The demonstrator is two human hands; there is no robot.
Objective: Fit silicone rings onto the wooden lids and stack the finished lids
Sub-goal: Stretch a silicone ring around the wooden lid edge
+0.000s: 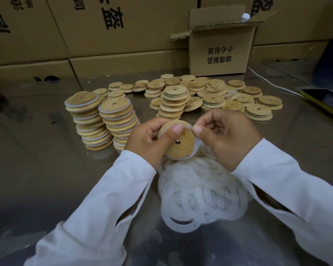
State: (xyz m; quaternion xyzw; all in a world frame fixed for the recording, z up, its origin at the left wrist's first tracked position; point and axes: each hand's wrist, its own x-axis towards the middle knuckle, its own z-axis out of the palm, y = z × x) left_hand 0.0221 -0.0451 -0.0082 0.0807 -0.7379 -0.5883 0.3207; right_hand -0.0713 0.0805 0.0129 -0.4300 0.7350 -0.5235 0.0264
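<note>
My left hand [149, 139] grips a round wooden lid [181, 145] with a centre hole, thumb pressed on its face. My right hand [225, 135] pinches a translucent white silicone ring [196, 144] at the lid's upper right edge; the ring lies partly around the lid. Below my hands is a heap of loose silicone rings [200, 191] on the metal table. Two tall leaning stacks of ringed lids [104, 120] stand to the left. Bare wooden lids [215, 95] lie scattered and in short piles behind, with one taller pile [173, 104] just beyond my hands.
An open cardboard box [219, 48] stands at the back right, with large cartons [104, 35] walling the back. A white cable [273, 83] runs along the right. A dark phone-like object with a yellow edge [325, 104] lies at the far right of the metal table [46, 160].
</note>
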